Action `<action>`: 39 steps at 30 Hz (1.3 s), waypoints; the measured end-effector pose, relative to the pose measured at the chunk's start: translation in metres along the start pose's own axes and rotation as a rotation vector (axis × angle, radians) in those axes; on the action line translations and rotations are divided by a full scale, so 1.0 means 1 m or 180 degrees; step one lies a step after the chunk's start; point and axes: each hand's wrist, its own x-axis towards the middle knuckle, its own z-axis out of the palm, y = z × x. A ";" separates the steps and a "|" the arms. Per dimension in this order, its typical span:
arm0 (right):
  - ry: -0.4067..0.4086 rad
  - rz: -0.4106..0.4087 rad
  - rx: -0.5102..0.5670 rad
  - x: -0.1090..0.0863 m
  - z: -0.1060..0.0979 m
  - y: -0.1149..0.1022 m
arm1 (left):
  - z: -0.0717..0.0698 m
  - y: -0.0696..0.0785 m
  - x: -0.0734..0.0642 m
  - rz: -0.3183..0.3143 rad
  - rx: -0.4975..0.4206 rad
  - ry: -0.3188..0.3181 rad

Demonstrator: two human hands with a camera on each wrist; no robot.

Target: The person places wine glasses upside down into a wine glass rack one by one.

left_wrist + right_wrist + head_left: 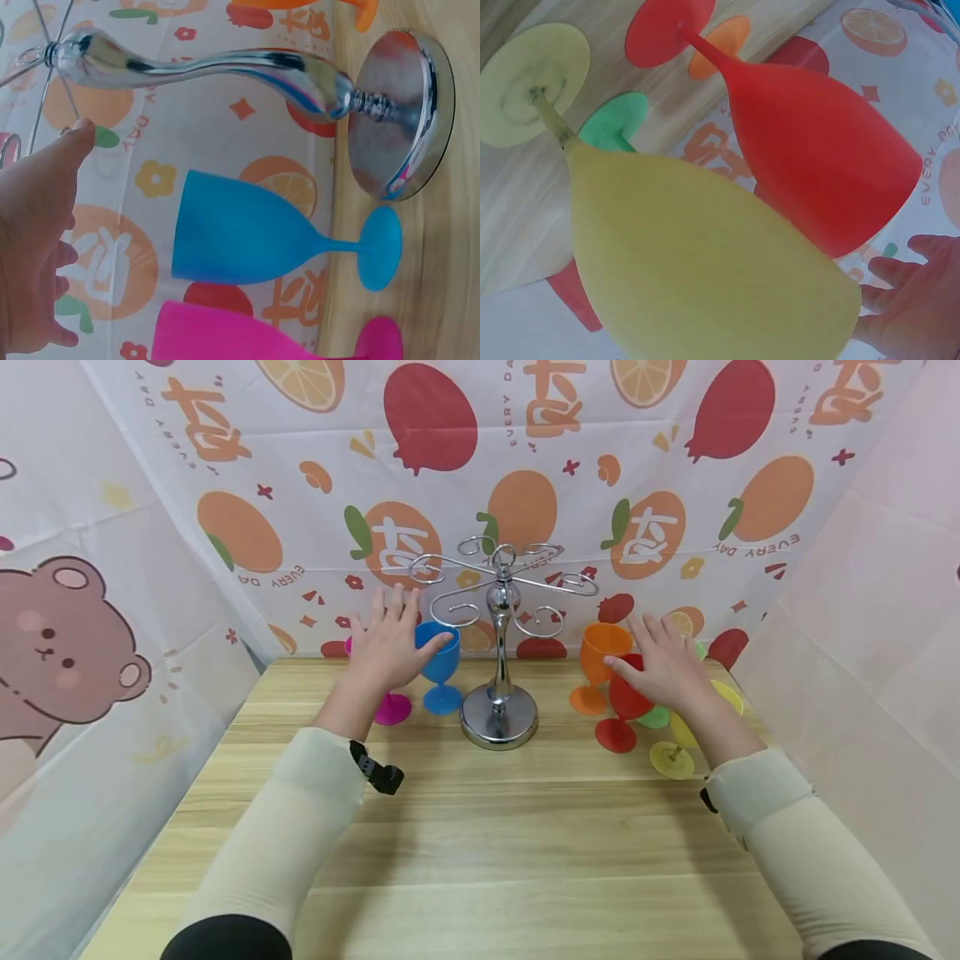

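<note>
My left hand (390,639) is spread, fingers straight, above a magenta goblet (393,710) and beside a blue goblet (442,670). In the left wrist view both goblets stand upright, the blue one (244,231) next to the stand's round base. Over the group on the right, my right hand (658,664) is held with fingers extended and nothing in its grasp. That group has an orange goblet (600,647), a red goblet (628,700), a yellow goblet (672,761) and a green goblet (655,717), the green mostly hidden. Fingertips overlap the yellow rim (857,315) in the right wrist view.
Between the hands stands a shiny metal stand (501,647) with curled wire arms at its top. The wooden table (487,852) runs back to a fruit-print cloth (465,435). Pale cloth walls (862,635) close off both sides.
</note>
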 end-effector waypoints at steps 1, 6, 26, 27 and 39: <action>-0.0006 0.0007 0.0000 0.000 0.001 0.000 | 0.002 0.001 0.000 0.0021 -0.0018 0.0001; -0.0007 -0.0025 0.0066 -0.001 0.007 -0.003 | 0.011 0.011 -0.001 0.0126 -0.0067 0.0021; 0.0186 0.0109 0.0305 0.000 0.032 -0.008 | 0.058 0.075 -0.006 0.0373 -0.1174 0.0286; 0.0176 0.0125 0.0298 0.000 0.032 -0.008 | 0.060 0.078 -0.006 0.0348 -0.1209 0.0267; 0.0086 0.0237 0.0182 -0.005 0.037 -0.010 | 0.094 0.090 0.005 0.0004 -0.1971 0.0204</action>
